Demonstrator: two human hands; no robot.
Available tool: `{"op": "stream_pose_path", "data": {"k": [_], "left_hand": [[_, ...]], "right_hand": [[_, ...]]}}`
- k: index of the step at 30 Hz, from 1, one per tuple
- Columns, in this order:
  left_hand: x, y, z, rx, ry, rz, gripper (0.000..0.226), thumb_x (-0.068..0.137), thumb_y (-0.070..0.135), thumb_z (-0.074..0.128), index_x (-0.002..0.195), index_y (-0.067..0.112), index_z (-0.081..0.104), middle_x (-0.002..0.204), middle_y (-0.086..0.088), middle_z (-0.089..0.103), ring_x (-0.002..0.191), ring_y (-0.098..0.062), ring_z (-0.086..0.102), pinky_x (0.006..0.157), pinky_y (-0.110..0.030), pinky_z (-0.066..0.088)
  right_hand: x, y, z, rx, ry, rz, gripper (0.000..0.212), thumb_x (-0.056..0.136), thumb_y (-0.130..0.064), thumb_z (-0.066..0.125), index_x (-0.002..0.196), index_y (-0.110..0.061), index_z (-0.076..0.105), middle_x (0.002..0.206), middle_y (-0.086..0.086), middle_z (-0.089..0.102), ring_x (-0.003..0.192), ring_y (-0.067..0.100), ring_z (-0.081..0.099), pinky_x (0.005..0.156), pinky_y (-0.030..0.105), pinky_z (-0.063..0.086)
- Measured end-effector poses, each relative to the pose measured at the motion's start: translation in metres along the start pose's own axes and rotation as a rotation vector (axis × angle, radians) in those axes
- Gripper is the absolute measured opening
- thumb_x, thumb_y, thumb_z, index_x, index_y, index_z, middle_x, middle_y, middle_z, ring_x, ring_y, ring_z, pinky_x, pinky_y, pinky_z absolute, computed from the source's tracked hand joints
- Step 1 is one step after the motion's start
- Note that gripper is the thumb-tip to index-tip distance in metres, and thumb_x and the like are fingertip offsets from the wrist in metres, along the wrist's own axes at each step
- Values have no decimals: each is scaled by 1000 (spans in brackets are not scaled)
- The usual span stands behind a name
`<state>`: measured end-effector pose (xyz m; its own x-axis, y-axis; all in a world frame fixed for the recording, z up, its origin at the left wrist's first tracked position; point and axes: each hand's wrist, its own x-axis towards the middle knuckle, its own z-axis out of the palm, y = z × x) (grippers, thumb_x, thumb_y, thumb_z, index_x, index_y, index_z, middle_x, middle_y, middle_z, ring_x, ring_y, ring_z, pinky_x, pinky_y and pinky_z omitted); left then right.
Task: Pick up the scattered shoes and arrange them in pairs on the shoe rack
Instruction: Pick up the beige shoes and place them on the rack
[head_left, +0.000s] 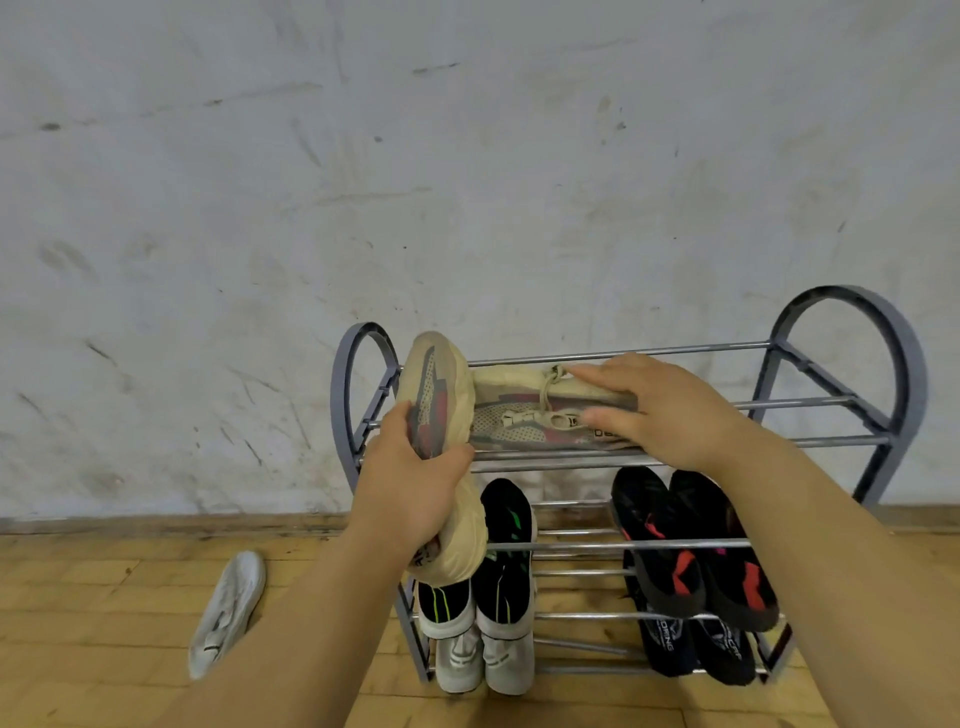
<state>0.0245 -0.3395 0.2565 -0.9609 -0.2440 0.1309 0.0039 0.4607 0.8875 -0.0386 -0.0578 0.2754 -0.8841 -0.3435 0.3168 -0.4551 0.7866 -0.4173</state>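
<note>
A grey metal shoe rack (852, 402) stands against the wall. My left hand (410, 488) grips a beige sneaker (439, 395) around its middle, toe pointing up, at the rack's left end. A matching beige sneaker (524, 421) lies on its side on the top shelf, and my right hand (660, 410) rests on it with fingers stretched out. The middle shelf holds a black-and-white pair (506, 540) on the left and a black-and-red pair (691, 540) on the right.
A single white shoe (228, 613) lies on the wooden floor to the left of the rack. The lowest shelf carries a white pair (483, 660) and a black pair (696, 649). The right half of the top shelf has bare bars. A scuffed white wall rises behind.
</note>
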Motion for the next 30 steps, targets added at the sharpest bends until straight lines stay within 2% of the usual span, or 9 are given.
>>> {"op": "stream_pose_path", "data": {"k": [5, 9, 11, 13, 16, 21, 25, 28, 30], "left_hand": [[-1, 5, 6, -18, 13, 8, 84, 90, 37, 72, 160, 30, 24, 158, 6, 39, 133, -17, 47, 96, -31, 39], [3, 8, 14, -20, 23, 19, 89, 87, 46, 72, 159, 33, 22, 157, 6, 38, 130, -16, 49, 94, -32, 41], [5, 12, 20, 24, 24, 44, 91, 84, 51, 71, 158, 34, 22, 154, 4, 39, 120, -14, 50, 92, -32, 42], [6, 20, 27, 100, 24, 74, 90, 84, 51, 70, 157, 31, 22, 149, 1, 38, 114, -14, 49, 90, -31, 43], [11, 29, 38, 194, 28, 86, 87, 85, 53, 69, 155, 27, 24, 144, -5, 30, 121, -26, 49, 95, -33, 43], [14, 34, 50, 275, -29, 23, 88, 80, 65, 72, 149, 23, 36, 139, -10, 27, 121, -34, 48, 106, -42, 46], [12, 33, 42, 166, -147, 13, 85, 81, 68, 68, 150, 26, 42, 141, -5, 42, 116, -27, 56, 100, -41, 51], [3, 33, 29, 33, -231, 38, 69, 84, 55, 75, 143, 34, 45, 122, 14, 53, 104, -8, 57, 85, -24, 48], [-2, 23, 24, 63, -268, 47, 83, 72, 62, 79, 144, 38, 44, 132, 16, 51, 114, -7, 56, 97, -29, 50]], "right_hand": [[-8, -12, 3, 119, 174, -39, 30, 102, -42, 55, 130, -47, 64, 101, -20, 64, 98, -1, 55, 87, 15, 40], [-19, -18, -1, 375, 414, 307, 30, 104, -39, 53, 130, -37, 68, 119, -20, 65, 108, 1, 56, 90, 22, 42], [-22, -20, -1, 726, 375, 475, 30, 105, -39, 49, 130, -41, 66, 123, -15, 70, 102, 8, 66, 77, 27, 52], [-33, -31, 5, 918, 253, 557, 27, 107, -38, 48, 127, -47, 63, 112, -10, 75, 92, 14, 72, 62, 31, 58], [-47, -27, 24, 809, 166, 517, 32, 106, -39, 48, 128, -60, 57, 115, -12, 74, 101, 18, 72, 80, 47, 63], [-63, -13, 32, 791, 114, 528, 34, 107, -40, 47, 126, -66, 56, 116, -18, 75, 108, 14, 71, 98, 53, 56], [-68, -12, 32, 829, 104, 515, 34, 107, -40, 48, 133, -61, 55, 114, -14, 76, 105, 14, 73, 99, 55, 55], [-68, -13, 30, 906, 108, 515, 34, 107, -37, 49, 137, -53, 56, 112, -12, 77, 103, 14, 74, 98, 53, 56], [-67, -15, 28, 996, 103, 537, 36, 108, -31, 50, 139, -47, 56, 114, -8, 77, 101, 17, 75, 87, 47, 61]]}}
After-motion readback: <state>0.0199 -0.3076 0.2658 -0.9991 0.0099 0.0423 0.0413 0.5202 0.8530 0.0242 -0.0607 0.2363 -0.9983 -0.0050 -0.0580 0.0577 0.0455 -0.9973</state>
